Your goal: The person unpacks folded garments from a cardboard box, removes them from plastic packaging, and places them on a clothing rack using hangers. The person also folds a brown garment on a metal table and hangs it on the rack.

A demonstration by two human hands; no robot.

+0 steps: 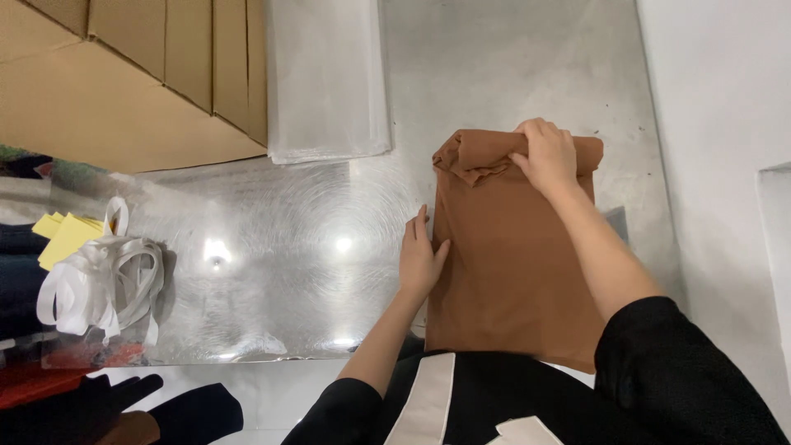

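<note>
A brown folded cloth [511,264] lies lengthwise on the shiny metal table [280,247], its far end rolled up. My right hand [545,155] grips that rolled far end, fingers curled over the fabric. Flat on the table sits my left hand [420,257], fingers together, pressing against the cloth's left edge near its middle. Both arms wear black sleeves.
A stack of clear plastic bags [325,78] lies at the back, beside cardboard boxes [124,74]. White ribbon loops [103,280] and yellow paper slips [66,235] sit at the left. Dark and red garments [99,404] are at the lower left. A white wall [725,124] runs along the right.
</note>
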